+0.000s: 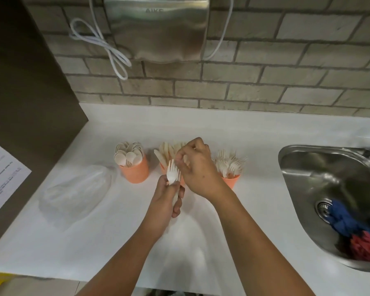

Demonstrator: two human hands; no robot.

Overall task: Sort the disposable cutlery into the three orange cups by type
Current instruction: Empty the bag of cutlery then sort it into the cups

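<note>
Three orange cups stand in a row on the white counter. The left cup [135, 170] is full of spoons [128, 153]. The middle cup [163, 167] holds knives [166, 151] and is mostly hidden behind my hands. The right cup [231, 181] holds forks [229, 164]. My left hand [167, 201] grips a small bunch of white forks [174, 173] by the handles, tines up. My right hand [198, 167] hovers over the middle cup, its fingertips pinched at the tines of that bunch.
A crumpled clear plastic bag [77, 192] lies left of the cups. A steel sink [333, 189] with blue and red cloth [355, 233] is at the right. A brown panel with a paper sheet [2, 174] bounds the left; a brick wall with a metal dryer [158, 28] is behind.
</note>
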